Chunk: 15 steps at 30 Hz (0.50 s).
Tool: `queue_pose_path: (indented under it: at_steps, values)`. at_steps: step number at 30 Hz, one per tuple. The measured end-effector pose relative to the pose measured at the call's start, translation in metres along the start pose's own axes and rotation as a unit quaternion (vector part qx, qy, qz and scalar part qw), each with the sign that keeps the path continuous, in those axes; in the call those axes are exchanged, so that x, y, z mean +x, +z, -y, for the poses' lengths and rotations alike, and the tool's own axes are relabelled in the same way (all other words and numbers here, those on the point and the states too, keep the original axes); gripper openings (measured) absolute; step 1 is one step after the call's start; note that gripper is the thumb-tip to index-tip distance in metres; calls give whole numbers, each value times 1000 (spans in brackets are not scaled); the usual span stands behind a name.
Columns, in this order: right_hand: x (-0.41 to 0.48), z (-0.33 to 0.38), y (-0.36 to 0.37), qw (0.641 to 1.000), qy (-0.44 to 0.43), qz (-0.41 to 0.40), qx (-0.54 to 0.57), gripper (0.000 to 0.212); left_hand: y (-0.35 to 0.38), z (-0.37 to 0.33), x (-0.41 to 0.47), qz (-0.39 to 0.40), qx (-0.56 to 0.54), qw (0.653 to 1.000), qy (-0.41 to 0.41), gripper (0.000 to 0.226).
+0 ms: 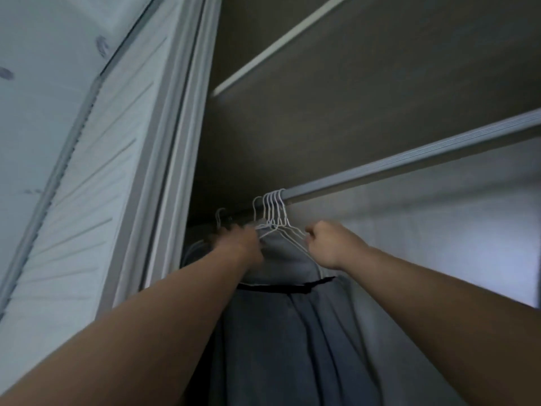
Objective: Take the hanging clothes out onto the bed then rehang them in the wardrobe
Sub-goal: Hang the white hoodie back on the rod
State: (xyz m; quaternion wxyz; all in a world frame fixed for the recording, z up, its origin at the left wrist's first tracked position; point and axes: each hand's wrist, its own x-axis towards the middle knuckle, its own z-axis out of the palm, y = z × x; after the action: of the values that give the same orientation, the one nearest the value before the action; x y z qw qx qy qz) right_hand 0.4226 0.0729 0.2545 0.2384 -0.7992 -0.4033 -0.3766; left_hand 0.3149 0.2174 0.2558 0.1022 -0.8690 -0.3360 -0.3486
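Left hand: fingers curled round wire hangers, at their 8 o'clock.
Right hand: fist gripping hanger wires, 4 o'clock.
Progress: grey garments all hooked on rail; unloading or rehanging, unclear.

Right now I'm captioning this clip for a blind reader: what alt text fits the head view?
The left hand and right hand reach up into a wardrobe and grip a bunch of white wire hangers hooked over a grey rail. Grey-blue clothes hang from them between the forearms; a white door stands at left.
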Motion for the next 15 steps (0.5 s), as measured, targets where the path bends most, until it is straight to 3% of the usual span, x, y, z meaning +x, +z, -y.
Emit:
queue_pose_path:
  at_steps: [5,11,15]
  values:
    - [8,5,28,998,29,15,44,30,5,-6,2,-75,88,993,-20,55]
    - [3,-15,25,997,35,3,62,30,-2,-24,7,-106,37,992,56,33]
    - [-2,-30,9,997,37,2,62,30,-13,-41,2,-84,-7,993,83,31]
